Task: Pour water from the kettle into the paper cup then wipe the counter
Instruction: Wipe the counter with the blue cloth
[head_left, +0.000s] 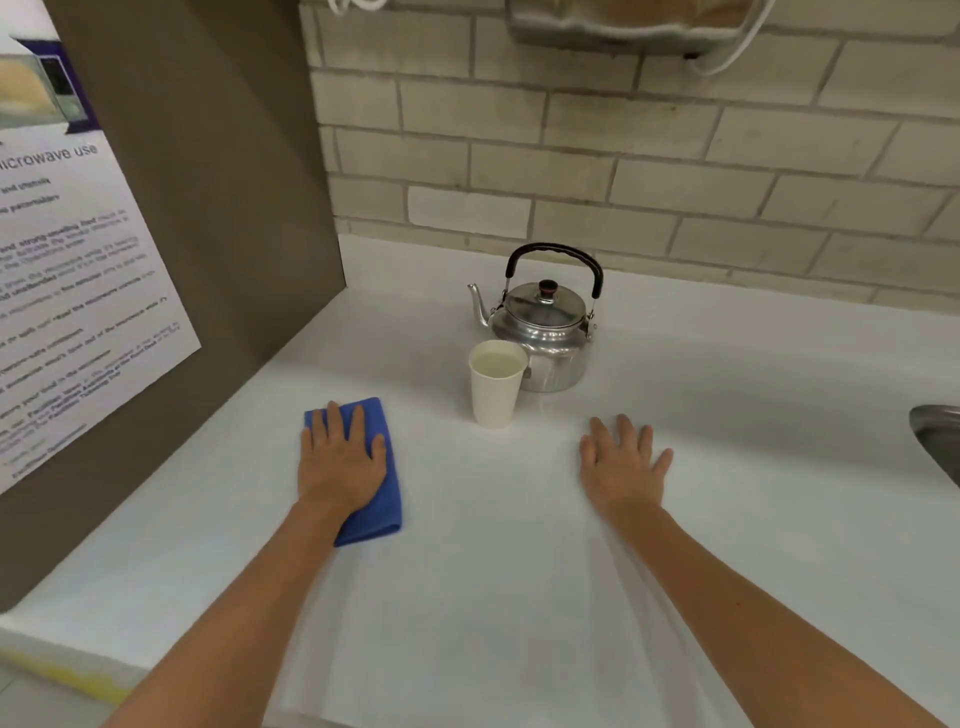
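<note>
A shiny metal kettle (543, 332) with a black handle stands upright near the back of the white counter (519, 545), spout pointing left. Just in front of it stands a white paper cup (496, 384) holding water close to its rim. A folded blue cloth (387, 499) lies on the counter to the left of the cup. My left hand (340, 462) presses flat on the cloth, fingers spread. Right of the cup, my right hand (621, 465) rests flat on the bare counter, fingers apart, holding nothing.
A brown side panel (218, 218) with a printed microwave notice (67, 291) walls off the left. A tiled wall (649, 171) runs behind the counter. The rim of a metal sink (937, 439) shows at the right edge.
</note>
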